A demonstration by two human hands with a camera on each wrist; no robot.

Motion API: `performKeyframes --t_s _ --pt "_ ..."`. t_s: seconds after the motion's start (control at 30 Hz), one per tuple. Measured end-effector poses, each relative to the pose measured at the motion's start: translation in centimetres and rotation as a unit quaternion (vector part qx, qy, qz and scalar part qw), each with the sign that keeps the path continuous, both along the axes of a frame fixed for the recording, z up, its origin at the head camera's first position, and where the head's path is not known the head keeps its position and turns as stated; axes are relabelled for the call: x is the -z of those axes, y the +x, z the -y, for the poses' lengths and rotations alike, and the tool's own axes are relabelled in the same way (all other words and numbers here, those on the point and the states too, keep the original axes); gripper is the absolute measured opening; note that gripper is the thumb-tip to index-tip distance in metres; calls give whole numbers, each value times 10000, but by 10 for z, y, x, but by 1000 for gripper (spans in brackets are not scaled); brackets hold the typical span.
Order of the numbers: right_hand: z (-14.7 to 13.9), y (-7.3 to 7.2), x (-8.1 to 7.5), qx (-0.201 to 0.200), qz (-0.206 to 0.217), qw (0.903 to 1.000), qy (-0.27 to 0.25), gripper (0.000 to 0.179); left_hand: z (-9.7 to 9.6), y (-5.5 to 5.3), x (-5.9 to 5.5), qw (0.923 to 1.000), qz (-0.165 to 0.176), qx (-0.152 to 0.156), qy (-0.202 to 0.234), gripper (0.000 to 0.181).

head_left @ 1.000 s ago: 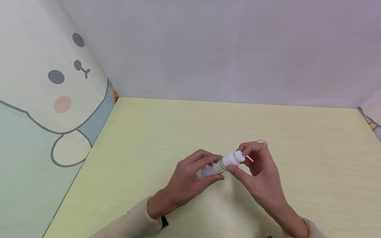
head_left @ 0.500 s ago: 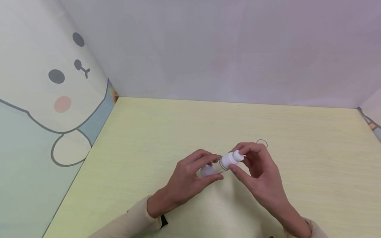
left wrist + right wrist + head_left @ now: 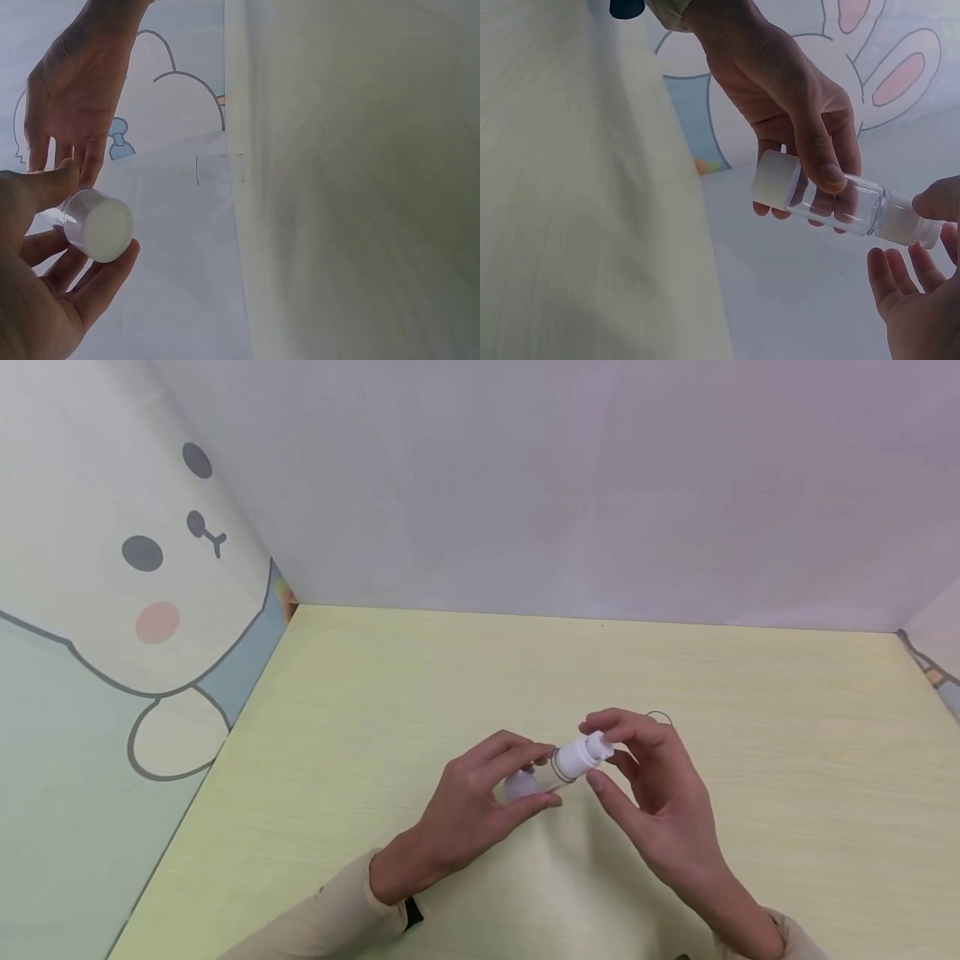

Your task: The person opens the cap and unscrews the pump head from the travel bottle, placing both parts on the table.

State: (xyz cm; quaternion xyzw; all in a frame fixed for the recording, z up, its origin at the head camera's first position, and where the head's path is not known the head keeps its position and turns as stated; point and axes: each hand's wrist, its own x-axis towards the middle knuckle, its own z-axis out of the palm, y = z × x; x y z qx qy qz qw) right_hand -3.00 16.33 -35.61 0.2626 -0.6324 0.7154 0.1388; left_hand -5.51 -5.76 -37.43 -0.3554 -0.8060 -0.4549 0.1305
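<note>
My left hand (image 3: 468, 806) grips a small clear pump bottle (image 3: 866, 204) round its body, thumb on one side and fingers on the other. The bottle is tilted, its white pump head (image 3: 577, 758) pointing up and right. Its white base (image 3: 109, 230) faces the left wrist camera. Around the pump head, my right hand (image 3: 667, 793) has its fingers loosely spread, the thumb standing off the collar. In the right wrist view its fingers (image 3: 926, 266) sit just below the nozzle, apart from it.
A clear cylindrical cap (image 3: 220, 169) stands on the pale wood-grain table (image 3: 420, 685), partly behind the right hand in the head view. A plain pale wall (image 3: 525, 485) rises behind the table, with a cartoon-printed panel (image 3: 90, 693) on the left.
The right hand's fingers have loosened and spread away from the pump head, thumb lifting off the collar. The left hand keeps its grip, with the bottle shifting up slightly.
</note>
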Motion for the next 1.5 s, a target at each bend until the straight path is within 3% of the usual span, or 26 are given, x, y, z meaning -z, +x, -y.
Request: performKeyframes --t_s 0.23,0.53,1.17,1.33,1.5 --pt "1 0 2 169 -181 9997 -62 52 1 0 -1 10000 -18 -3 -7 43" --pt "4 2 0 420 -17 9990 157 48 0 1 1 10000 -81 36 -2 42" --pt "4 2 2 -73 -297 9994 173 39 1 4 0 9997 219 -68 -53 42" --pt "5 2 2 109 -391 9990 191 46 2 3 1 9998 161 -110 -52 43" --pt "7 0 1 362 -165 9991 153 55 2 3 1 9998 140 -102 -72 43"
